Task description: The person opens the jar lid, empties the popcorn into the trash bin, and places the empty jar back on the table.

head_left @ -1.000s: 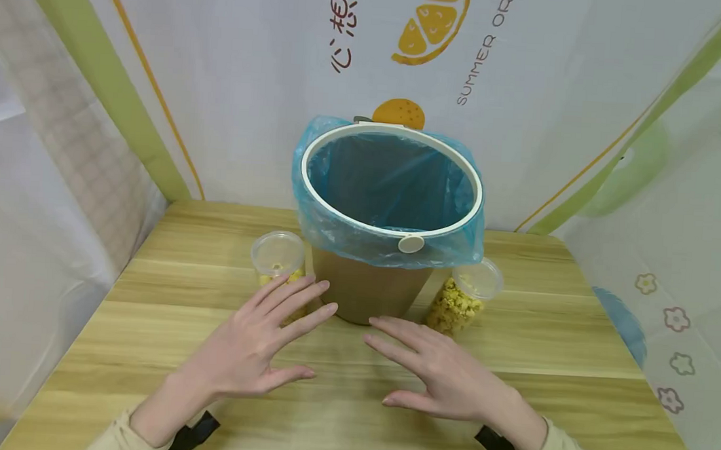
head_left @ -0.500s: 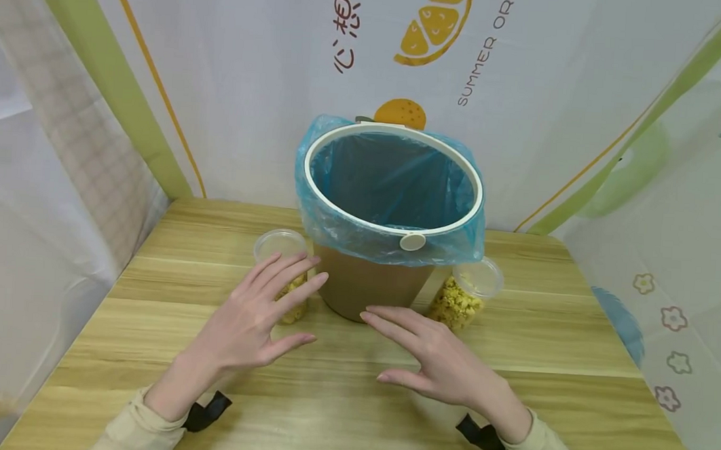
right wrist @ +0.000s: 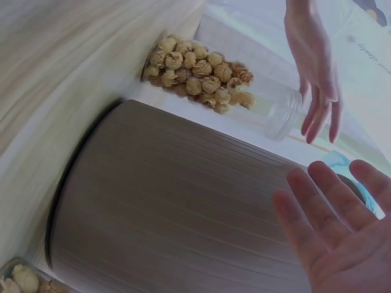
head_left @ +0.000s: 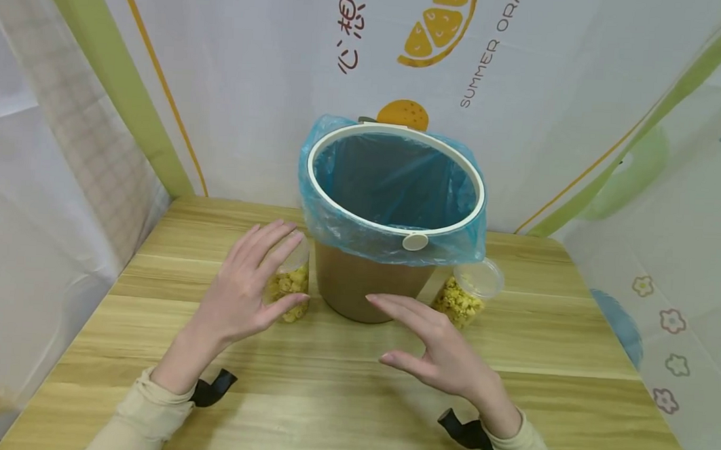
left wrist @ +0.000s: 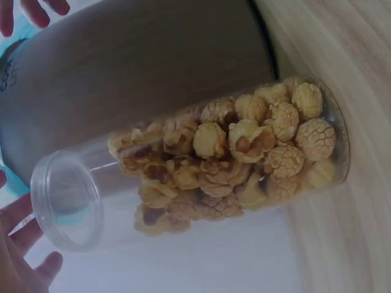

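Note:
A brown trash can stands at the back, a blue plastic bag folded over its top under a white ring. Left of it is a clear jar of popcorn, upright and partly filled; a second popcorn jar stands to the right. My left hand, fingers extended and thumb apart, is beside the left jar's lid. Whether it touches the lid I cannot tell. My right hand hovers in front of the can and right jar, fingers extended, holding nothing.
Everything stands on a wooden table. A white printed curtain hangs close behind the can, with more cloth at both sides. Black straps are on both wrists.
My left hand has moved forward and left, up to the left jar's lid. My right hand has risen slightly and its fingers have spread farther from the thumb. Can and jars stay put.

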Demonstrator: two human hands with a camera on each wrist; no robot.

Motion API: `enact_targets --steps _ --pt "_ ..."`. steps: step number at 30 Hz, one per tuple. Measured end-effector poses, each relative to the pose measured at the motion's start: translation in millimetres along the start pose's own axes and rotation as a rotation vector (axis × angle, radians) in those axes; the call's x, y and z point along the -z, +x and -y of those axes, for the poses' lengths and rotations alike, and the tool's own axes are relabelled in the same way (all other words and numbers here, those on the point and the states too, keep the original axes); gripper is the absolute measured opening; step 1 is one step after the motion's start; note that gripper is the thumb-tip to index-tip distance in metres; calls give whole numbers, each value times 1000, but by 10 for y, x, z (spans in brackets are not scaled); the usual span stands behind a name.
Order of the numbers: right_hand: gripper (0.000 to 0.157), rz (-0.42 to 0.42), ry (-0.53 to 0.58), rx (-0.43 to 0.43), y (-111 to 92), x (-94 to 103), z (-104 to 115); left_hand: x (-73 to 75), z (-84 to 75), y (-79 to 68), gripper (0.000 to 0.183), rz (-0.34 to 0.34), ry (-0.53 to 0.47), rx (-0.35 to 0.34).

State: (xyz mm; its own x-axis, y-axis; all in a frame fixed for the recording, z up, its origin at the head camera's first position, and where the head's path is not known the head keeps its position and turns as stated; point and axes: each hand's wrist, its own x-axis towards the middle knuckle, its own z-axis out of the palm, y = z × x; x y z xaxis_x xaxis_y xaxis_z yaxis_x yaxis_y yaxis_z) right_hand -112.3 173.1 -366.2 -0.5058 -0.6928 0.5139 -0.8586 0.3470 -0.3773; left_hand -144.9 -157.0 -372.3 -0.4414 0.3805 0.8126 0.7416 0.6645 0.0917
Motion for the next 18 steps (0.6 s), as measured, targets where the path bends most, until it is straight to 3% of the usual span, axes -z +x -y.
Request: enact_targets --steps 14,18 --pt "62 -11 33 -10 22 23 -9 -100 117 -152 100 63 -62 299" --pt "65 -1 47 -19 17 36 -8 -111 113 -164 103 125 -96 412"
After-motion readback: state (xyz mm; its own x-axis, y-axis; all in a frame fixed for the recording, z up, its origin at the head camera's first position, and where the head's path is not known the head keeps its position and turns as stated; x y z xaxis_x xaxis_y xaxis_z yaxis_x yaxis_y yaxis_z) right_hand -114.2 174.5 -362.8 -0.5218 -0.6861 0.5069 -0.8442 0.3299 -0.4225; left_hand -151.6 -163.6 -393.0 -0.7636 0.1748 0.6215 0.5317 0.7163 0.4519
